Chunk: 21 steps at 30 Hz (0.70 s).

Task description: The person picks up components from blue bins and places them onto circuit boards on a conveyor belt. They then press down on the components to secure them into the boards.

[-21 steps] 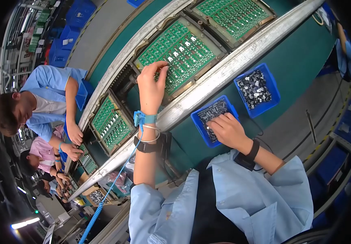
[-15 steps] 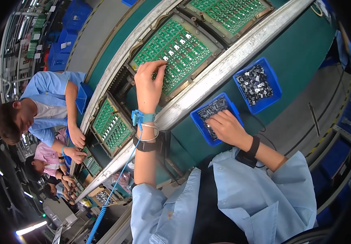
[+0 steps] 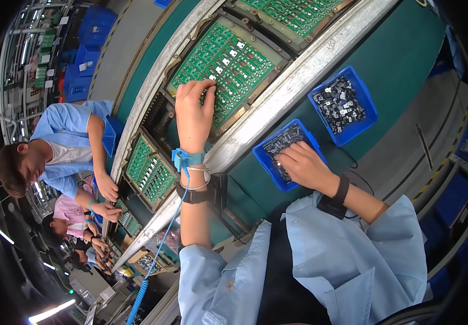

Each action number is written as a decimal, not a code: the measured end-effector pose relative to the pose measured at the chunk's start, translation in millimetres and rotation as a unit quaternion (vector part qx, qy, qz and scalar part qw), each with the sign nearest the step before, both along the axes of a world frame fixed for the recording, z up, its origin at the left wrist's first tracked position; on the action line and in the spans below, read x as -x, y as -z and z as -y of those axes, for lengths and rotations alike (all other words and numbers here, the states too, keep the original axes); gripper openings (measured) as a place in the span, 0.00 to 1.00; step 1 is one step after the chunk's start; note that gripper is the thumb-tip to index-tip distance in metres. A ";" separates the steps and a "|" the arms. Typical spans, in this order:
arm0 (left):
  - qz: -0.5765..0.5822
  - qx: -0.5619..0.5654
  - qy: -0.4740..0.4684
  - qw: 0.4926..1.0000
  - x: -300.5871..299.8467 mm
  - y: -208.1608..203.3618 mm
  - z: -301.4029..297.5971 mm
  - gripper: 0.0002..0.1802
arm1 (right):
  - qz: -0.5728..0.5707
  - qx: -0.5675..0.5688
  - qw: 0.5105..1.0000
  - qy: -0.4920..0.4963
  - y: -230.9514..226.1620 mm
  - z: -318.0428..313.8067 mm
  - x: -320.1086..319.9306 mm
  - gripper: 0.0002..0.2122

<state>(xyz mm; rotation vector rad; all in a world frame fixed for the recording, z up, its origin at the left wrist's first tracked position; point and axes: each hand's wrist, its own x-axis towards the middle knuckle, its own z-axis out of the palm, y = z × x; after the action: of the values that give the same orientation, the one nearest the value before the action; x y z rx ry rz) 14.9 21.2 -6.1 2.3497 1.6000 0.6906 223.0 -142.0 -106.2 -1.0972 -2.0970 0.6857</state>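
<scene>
A green circuit board (image 3: 245,76) lies in a metal frame on the line, with a diagonal row of small white-faced electronic components on it. My left hand (image 3: 195,111), thumb and index finger pinched, is over the board's near left part. Its fingertips meet at a white-faced component (image 3: 212,78), the lowest of that row. My right hand (image 3: 305,167) reaches into a blue bin (image 3: 283,187) of small dark parts (image 3: 285,140). Those fingers are bent together with their tips down among the parts; what they hold, if anything, is hidden.
Right of that bin stands another blue bin (image 3: 372,103) with black and white-faced components. A pale metal rail (image 3: 277,111) runs between bins and boards. A coiled blue cord (image 3: 137,303) leads from my left wrist strap. At the left, a co-worker (image 3: 63,141) reaches toward a framed board (image 3: 150,170).
The whole view has shifted slightly. My left hand stays pinched at the same component, and my right hand stays in the bin with its fingers slightly shifted.
</scene>
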 end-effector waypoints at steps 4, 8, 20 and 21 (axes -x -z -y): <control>-0.031 -0.009 0.014 0.999 -2.9 -4.0 -1.3 0.05 | -0.007 -0.011 1.000 0.005 0.8 -0.9 -0.4 0.07; -0.068 -0.029 0.030 0.997 -5.2 -7.7 -2.5 0.05 | -0.002 -0.004 1.000 0.000 0.2 -1.1 -1.9 0.06; -0.077 -0.034 0.061 0.995 -2.9 -4.9 -8.8 0.05 | 0.011 0.018 1.000 -0.010 2.5 -2.6 -7.7 0.07; -0.074 -0.032 0.060 0.995 -3.1 -5.0 -8.8 0.05 | 0.007 0.017 1.000 -0.008 3.4 -2.4 -7.6 0.07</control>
<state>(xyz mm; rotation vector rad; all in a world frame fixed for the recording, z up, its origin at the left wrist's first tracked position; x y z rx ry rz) 18.0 30.0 -1.0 2.5737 1.4968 0.5613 230.6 -139.6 -109.6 -1.1088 -2.1151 0.7260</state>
